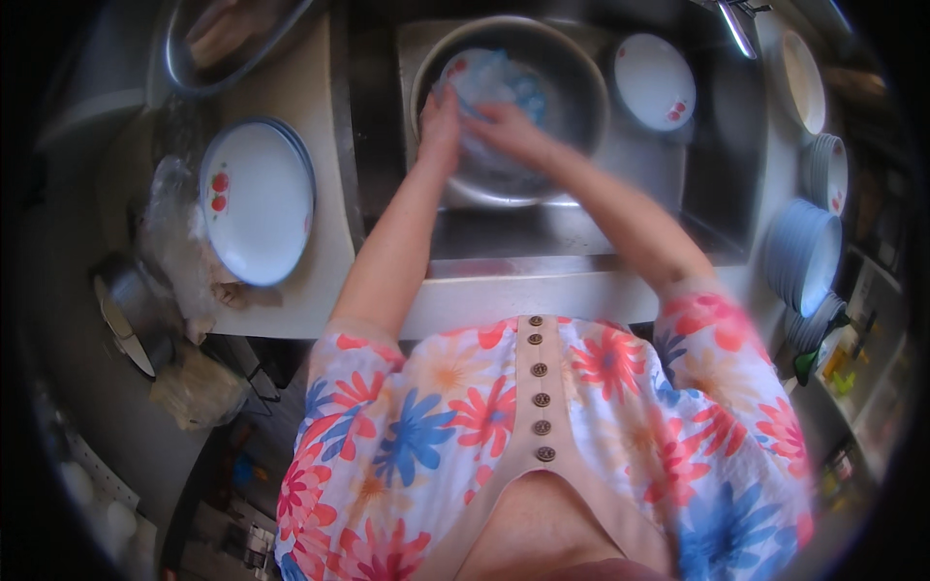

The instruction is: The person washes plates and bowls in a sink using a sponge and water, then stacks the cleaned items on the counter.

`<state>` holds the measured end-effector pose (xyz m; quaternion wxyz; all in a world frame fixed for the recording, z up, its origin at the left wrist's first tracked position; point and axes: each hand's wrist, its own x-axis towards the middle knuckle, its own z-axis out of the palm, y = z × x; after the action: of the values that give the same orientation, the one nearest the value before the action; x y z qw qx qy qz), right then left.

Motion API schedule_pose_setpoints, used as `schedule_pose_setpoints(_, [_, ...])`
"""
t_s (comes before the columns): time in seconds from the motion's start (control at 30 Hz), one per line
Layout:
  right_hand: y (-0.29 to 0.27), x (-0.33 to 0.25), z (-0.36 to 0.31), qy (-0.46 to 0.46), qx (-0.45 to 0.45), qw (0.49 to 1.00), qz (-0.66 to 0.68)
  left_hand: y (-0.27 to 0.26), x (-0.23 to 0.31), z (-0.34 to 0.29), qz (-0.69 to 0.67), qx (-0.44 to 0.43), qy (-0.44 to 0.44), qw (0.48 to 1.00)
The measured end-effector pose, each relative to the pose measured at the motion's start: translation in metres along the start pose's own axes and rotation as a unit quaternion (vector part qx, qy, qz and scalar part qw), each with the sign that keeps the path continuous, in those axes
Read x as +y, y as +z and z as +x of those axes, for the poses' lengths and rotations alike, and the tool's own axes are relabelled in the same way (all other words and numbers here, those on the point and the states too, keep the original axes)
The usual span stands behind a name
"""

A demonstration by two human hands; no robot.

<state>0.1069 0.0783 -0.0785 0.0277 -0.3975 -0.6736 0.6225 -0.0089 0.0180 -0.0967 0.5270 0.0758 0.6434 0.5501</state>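
Inside a round metal basin [593,126] in the sink, a white plate [455,68] with a red pattern is tilted up, partly covered by a wet, pale blue and white cloth [518,89]. My left hand [441,134] is closed at the plate's left side, its thumb and fingers at the rim. From the right, my right hand [511,134] reaches across and presses its fingers to the cloth over the plate. Motion blurs those fingers, and the lower part of the plate is hidden behind both hands.
An oval white plate [655,82] lies in the sink right of the basin. Stacked oval plates [257,208] sit on the left counter beside a clear plastic bag [172,218]. Stacked bowls [809,254] line the right counter, below the faucet [736,29].
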Motion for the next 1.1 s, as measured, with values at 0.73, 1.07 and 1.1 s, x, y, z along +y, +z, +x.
schedule_pose_setpoints(0.73, [-0.039,-0.056,0.018,-0.254,-0.024,0.934,-0.250,0.000,0.033,-0.016,0.153,-0.083,-0.062,0.983])
schedule_pose_setpoints(1.07, [-0.061,0.002,0.027,0.012,0.150,0.912,-0.382,-0.005,0.034,-0.017,0.081,-0.028,0.077,0.993])
schedule_pose_setpoints(1.1, [-0.056,0.006,0.023,0.046,0.165,0.944,-0.283,-0.005,0.035,-0.016,0.067,-0.001,0.156,0.985])
